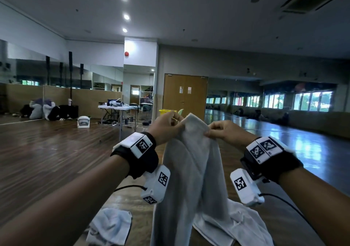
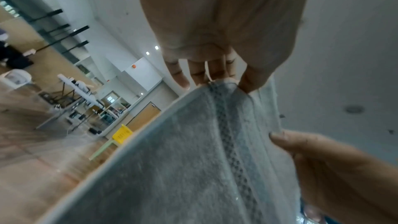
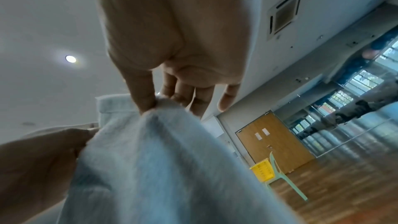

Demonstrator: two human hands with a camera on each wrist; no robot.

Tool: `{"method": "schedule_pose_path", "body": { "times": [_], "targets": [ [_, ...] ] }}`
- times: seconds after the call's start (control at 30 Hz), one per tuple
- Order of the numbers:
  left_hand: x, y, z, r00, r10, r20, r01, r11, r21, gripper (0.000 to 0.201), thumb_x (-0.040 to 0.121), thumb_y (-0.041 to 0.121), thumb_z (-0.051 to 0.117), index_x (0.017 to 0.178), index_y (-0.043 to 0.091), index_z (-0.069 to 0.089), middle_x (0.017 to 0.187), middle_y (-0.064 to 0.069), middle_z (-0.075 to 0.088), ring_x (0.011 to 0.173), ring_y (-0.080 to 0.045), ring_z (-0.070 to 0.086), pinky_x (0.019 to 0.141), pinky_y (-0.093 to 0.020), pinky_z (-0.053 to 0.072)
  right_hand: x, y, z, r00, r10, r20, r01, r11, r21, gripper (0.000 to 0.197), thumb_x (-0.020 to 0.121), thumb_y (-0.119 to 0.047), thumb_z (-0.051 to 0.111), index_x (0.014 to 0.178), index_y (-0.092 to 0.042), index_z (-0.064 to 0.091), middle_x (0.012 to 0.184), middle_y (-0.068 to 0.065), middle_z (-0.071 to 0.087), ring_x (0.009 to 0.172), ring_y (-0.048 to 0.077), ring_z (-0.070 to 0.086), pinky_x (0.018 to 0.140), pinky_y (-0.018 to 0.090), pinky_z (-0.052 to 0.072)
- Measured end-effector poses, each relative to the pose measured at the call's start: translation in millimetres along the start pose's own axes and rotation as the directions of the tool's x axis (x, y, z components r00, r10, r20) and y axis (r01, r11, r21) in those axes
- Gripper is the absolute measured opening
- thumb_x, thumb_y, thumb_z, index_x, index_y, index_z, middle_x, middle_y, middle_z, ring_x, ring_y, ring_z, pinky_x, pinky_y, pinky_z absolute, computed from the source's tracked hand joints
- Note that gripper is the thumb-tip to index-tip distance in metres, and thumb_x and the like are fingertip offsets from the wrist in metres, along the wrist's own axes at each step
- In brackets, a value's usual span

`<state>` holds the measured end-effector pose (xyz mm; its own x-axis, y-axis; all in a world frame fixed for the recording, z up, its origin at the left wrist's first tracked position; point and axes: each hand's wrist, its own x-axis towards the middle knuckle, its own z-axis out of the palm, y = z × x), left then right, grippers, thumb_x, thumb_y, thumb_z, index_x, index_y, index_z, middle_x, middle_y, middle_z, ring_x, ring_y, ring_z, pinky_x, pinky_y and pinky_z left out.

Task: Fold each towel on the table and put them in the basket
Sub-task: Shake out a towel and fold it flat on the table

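The table (image 1: 121, 198) runs away from the person, wood-topped, with two loose towels lying on its near end: one crumpled at the left (image 1: 109, 226), one spread at the right (image 1: 236, 225). Beyond its far end a yellow basket (image 1: 167, 111) sits on a pale green chair (image 1: 180, 111), well apart from the hands.

The held towel (image 1: 189, 170) hangs raised above the table, its long axis vertical, straight down from the grip; its lower end reaches past the bottom of the head view, in front of the spread towel.

The left hand (image 1: 166, 128) pinches the top edge at the left, thumb against fingertips, as the left wrist view confirms. The right hand (image 1: 225, 132) pinches the same edge at the right, thumb and forefinger pressed on the cloth. The two pinches lie near each other, so the top edge bunches between them and the cloth falls in soft vertical folds.

Judging from this, the towel is being sorted out for folding: the hands likely need to part sideways along the top edge, since everything hangs below them and neither is nearer the basket.
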<state>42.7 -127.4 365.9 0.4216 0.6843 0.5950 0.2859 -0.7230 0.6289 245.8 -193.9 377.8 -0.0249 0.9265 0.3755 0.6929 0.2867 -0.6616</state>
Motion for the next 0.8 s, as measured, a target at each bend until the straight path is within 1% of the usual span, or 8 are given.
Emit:
{"method": "schedule_pose_path", "body": {
  "times": [0.07,0.17,0.27,0.37,0.43,0.53,0.63,0.8],
  "targets": [
    [-4,-2,-1,0.998,0.044,0.055,-0.043,0.999,-0.019,0.026,0.086,0.033,0.060,0.101,0.011,0.058,0.097,-0.017,0.067,0.091,-0.032,0.065,0.080,-0.048,0.056,0,-6,2,0.999,-0.032,-0.041,0.034,0.999,0.033,0.007,0.088,-0.019,0.061,0.082,-0.016,0.065,0.086,0.002,0.066,0.082,0.017,0.062,0.080,0.033,0.051],
    [-8,2,-4,0.989,0.145,-0.009,-0.146,0.988,-0.041,0.023,0.089,0.030,0.057,0.099,0.009,0.060,0.093,-0.011,0.066,0.085,-0.026,0.066,0.072,-0.040,0.058,-1,-19,8,0.996,-0.077,-0.044,0.080,0.994,0.069,0.008,0.088,-0.020,0.061,0.085,-0.014,0.066,0.081,0.001,0.066,0.074,0.014,0.062,0.068,0.025,0.051],
    [-7,8,-12,0.964,0.234,-0.127,-0.225,0.971,0.084,0.019,0.091,0.029,0.054,0.095,0.012,0.063,0.085,0.001,0.062,0.078,-0.016,0.061,0.065,-0.026,0.052,-3,-27,11,0.995,-0.103,-0.015,0.103,0.992,0.068,0.012,0.086,-0.023,0.062,0.087,-0.011,0.066,0.085,0.005,0.066,0.077,0.017,0.062,0.070,0.028,0.051],
    [-6,15,-22,0.950,0.286,-0.126,-0.259,0.946,0.193,0.016,0.091,0.027,0.056,0.092,0.014,0.065,0.076,0.011,0.057,0.069,-0.005,0.054,0.059,-0.015,0.040,-6,-29,9,0.990,-0.143,0.012,0.144,0.989,-0.031,0.015,0.085,-0.027,0.064,0.088,-0.013,0.066,0.091,0.008,0.067,0.084,0.021,0.064,0.076,0.032,0.052],
    [-7,18,-32,0.948,0.290,-0.131,-0.253,0.936,0.243,0.017,0.090,0.027,0.057,0.093,0.013,0.067,0.074,0.013,0.057,0.067,-0.002,0.052,0.059,-0.014,0.038,-9,-26,5,0.987,-0.152,0.044,0.157,0.979,-0.131,0.020,0.084,-0.027,0.064,0.094,-0.009,0.066,0.095,0.011,0.067,0.090,0.024,0.064,0.083,0.035,0.051],
    [-10,20,-53,0.941,0.294,-0.167,-0.232,0.921,0.312,0.016,0.088,0.026,0.061,0.092,0.013,0.069,0.073,0.010,0.060,0.065,-0.001,0.052,0.056,-0.009,0.036,-19,-15,-7,0.992,-0.112,0.061,0.123,0.968,-0.217,0.016,0.085,-0.025,0.064,0.094,-0.012,0.066,0.091,0.004,0.066,0.089,0.021,0.063,0.079,0.032,0.049],
    [-14,21,-74,0.942,0.270,-0.199,-0.188,0.915,0.356,0.019,0.086,0.026,0.063,0.095,0.010,0.070,0.082,-0.002,0.067,0.066,-0.009,0.055,0.056,-0.014,0.037,-29,-4,-25,0.999,-0.054,0.008,0.054,0.961,-0.270,0.012,0.082,-0.028,0.068,0.089,-0.018,0.068,0.087,-0.002,0.067,0.085,0.017,0.063,0.073,0.028,0.046],
    [-24,30,-105,0.937,0.258,-0.234,-0.153,0.909,0.388,0.021,0.085,0.028,0.063,0.096,0.011,0.070,0.084,-0.002,0.066,0.073,-0.015,0.057,0.060,-0.020,0.045,-41,-6,-56,0.999,-0.028,-0.044,0.012,0.945,-0.326,0.011,0.083,-0.029,0.067,0.087,-0.019,0.069,0.088,-0.001,0.068,0.084,0.017,0.064,0.070,0.027,0.048]
  ]
}}
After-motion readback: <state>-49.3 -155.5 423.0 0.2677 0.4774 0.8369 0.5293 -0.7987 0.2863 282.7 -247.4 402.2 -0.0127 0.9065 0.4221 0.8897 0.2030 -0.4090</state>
